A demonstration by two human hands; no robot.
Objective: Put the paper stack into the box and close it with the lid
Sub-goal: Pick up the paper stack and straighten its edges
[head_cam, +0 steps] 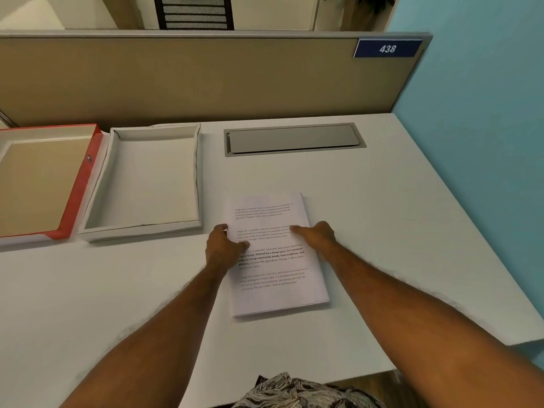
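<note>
A white paper stack with printed text lies flat on the desk in front of me. My left hand grips its left edge, thumb on top of the sheet. My right hand holds the right edge, thumb lying across the page. An empty white box sits open to the left of the stack. Further left lies the red lid, upside down with its tan inside showing.
A grey cable hatch is set into the desk behind the stack. A tan partition with a blue "438" sign closes the back. A blue wall stands at the right, where the desk edge runs.
</note>
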